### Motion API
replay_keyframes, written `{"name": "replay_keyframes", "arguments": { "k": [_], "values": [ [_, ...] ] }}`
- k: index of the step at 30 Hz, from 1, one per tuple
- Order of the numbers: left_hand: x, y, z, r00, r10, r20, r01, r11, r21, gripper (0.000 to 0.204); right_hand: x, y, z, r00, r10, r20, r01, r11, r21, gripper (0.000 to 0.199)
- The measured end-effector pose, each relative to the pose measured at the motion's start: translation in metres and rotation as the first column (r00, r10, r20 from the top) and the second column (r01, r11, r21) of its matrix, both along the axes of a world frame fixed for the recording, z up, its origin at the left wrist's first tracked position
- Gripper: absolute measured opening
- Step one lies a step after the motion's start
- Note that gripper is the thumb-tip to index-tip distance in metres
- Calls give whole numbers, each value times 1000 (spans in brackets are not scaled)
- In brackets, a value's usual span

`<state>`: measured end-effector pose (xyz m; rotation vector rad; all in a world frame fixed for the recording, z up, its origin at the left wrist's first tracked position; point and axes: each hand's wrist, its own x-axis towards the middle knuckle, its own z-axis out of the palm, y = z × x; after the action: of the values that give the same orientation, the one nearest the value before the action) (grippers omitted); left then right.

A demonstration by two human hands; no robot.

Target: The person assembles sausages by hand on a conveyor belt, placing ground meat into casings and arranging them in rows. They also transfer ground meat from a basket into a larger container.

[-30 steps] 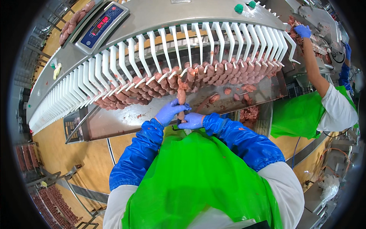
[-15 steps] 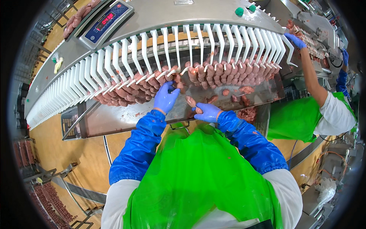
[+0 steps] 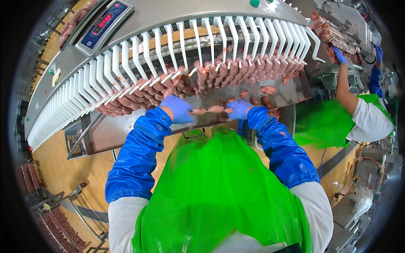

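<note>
Crosswise, sausage links (image 3: 216,109) stretch between left hand (image 3: 178,109) and right hand (image 3: 240,109).

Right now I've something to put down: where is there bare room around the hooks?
The steel top looks bare between scale and green object. The tray looks mostly bare between the hanging sausages, its left edge and the left sleeve. Crowded: the hooks, the sausage string between left hand and right hand, and the meat scraps farther right.

Linked pink sausages (image 3: 216,109) stretch sideways, nearly straight, over the metal tray (image 3: 107,137).
</note>
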<state>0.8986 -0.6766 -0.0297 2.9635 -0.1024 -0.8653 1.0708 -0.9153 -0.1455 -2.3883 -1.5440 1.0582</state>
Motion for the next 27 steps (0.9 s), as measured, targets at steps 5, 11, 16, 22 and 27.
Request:
{"name": "replay_keyframes", "arguments": {
  "k": [5,11,16,22,27],
  "values": [
    [15,2,6,991,132,35,-130,991,-39,56,32,-18,1,975,-123,-183,136,989,58,39],
    [36,-35,-45,940,322,110,-125,628,-768,55,11,5,75,549,166,-819,305,873,381,40],
    [37,-33,-14,845,415,-338,-469,270,-841,18,17,-8,115,770,-69,-634,361,867,343,30],
    [31,-36,-5,846,352,401,-10,763,-647,16,-14,6,126,1000,7,28,-13,974,225,23],
    [14,-45,-8,785,338,519,70,784,-617,15,-7,-5,137,461,147,-875,264,919,294,28]
  ]
}}
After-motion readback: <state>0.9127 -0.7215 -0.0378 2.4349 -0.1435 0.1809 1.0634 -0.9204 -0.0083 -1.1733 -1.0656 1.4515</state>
